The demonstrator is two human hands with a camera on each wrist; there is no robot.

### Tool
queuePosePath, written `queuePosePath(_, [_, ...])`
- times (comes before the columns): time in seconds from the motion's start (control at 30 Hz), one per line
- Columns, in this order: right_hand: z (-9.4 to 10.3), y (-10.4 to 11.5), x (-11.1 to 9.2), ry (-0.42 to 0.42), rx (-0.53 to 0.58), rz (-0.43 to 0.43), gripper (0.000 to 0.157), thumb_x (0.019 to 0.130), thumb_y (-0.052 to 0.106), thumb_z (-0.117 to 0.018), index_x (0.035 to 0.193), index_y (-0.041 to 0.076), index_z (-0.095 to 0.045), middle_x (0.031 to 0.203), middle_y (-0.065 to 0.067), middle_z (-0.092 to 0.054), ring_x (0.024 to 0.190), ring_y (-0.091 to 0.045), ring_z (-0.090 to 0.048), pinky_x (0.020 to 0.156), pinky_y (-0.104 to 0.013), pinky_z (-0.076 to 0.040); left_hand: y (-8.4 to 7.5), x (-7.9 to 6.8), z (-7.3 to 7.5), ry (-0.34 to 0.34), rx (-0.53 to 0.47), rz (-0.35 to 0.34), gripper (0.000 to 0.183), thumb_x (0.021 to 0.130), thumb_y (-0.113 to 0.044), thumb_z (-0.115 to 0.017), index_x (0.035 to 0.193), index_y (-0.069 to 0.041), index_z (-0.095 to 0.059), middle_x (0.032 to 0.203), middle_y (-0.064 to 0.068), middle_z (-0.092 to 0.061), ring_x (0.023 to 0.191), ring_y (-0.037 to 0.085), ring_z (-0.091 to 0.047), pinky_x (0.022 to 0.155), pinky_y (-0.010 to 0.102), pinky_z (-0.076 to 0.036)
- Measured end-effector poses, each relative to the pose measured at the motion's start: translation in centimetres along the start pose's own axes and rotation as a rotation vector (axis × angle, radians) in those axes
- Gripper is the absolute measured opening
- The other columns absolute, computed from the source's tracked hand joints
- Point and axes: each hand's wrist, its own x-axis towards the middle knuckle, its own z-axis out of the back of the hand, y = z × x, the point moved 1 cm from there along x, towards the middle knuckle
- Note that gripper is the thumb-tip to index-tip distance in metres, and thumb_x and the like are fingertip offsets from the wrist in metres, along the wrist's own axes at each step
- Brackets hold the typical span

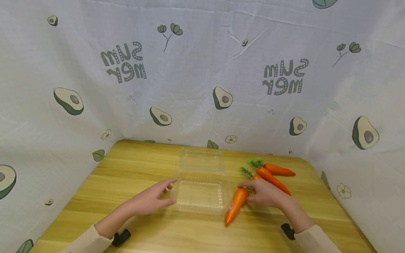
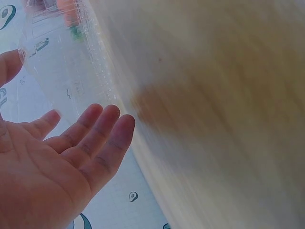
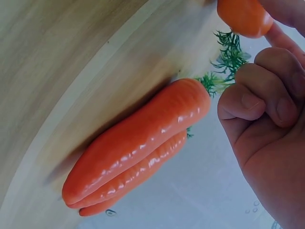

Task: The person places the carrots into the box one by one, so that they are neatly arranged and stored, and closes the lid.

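My right hand (image 1: 265, 192) pinches an orange carrot (image 1: 235, 207) near its leafy top, between thumb and finger. The carrot's narrow tip points toward me, overlapping the container's right edge in the head view. The right wrist view shows the carrot's thick end (image 3: 243, 18) at the fingertips, with the other fingers curled in. A clear plastic container (image 1: 220, 196) lies with its lid (image 1: 202, 171) folded back, away from me. At its left side, my left hand (image 1: 148, 199) is spread with nothing in it, thumb and fingertips right at the container's edge.
Three more carrots lie together at the right, the rear one (image 1: 280, 170) beside a longer one (image 1: 274, 181), the third mostly behind my right hand. Green tops (image 1: 257, 163) face left. A white printed curtain (image 1: 196, 70) encloses the wooden table (image 1: 139, 158) at the back and sides.
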Motion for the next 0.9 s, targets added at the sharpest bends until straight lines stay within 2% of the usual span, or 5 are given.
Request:
queuePosePath(0.17, [0.2,0.0,-0.3,-0.006,0.008,-0.051,0.039,0.084,0.012,-0.076,0.121,0.023,-0.072,0.083,0.009,-0.061,0.058,-0.005,-0.037,0.055,-0.023,-0.034,-0.1,0.0,0.1,-0.005,-0.001,0.005,0.073,0.099,-0.045,-0.063,0.158,-0.017,-0.031,0.142,0.010,-0.052,0.126,0.029,-0.054,0.097,0.051,-0.049])
queuePosePath(0.3, [0.3,0.0,-0.5,-0.009,0.007,-0.075,0.037,0.084,0.013,-0.077,0.119,0.024,-0.072,0.072,0.010,-0.052,0.058,-0.005,-0.039,0.054,-0.022,-0.034,0.0,0.0,0.1,-0.006,0.005,0.008,0.073,0.099,-0.045,-0.063,0.158,-0.018,-0.031,0.142,0.010,-0.051,0.126,0.028,-0.054,0.097,0.051,-0.048])
queuePosePath(0.5, [0.6,0.1,-0.7,-0.016,-0.031,-0.054,0.033,0.083,0.014,-0.080,0.115,0.023,-0.074,0.080,0.009,-0.060,0.064,-0.006,-0.044,0.058,-0.023,-0.037,0.0,0.0,0.0,-0.006,-0.001,0.008,0.073,0.099,-0.045,-0.063,0.158,-0.017,-0.031,0.143,0.011,-0.051,0.126,0.029,-0.054,0.097,0.051,-0.049])
queuePosePath(0.73, [0.9,0.0,-1.5,-0.020,-0.030,-0.063,0.032,0.081,0.012,-0.080,0.111,0.022,-0.074,0.067,0.009,-0.042,0.059,-0.005,-0.034,0.054,-0.023,-0.029,0.0,0.1,-0.1,-0.004,-0.005,0.003,0.073,0.099,-0.045,-0.063,0.158,-0.017,-0.031,0.143,0.011,-0.051,0.126,0.029,-0.053,0.097,0.051,-0.049])
queuePosePath(0.9, [1.1,-0.3,-2.0,-0.028,-0.035,-0.049,0.032,0.080,0.013,-0.080,0.111,0.019,-0.075,0.067,0.009,-0.046,0.060,-0.005,-0.035,0.056,-0.023,-0.030,-0.1,0.0,0.0,-0.006,-0.009,0.000,0.072,0.099,-0.044,-0.063,0.158,-0.016,-0.032,0.142,0.011,-0.052,0.125,0.029,-0.054,0.096,0.051,-0.049])
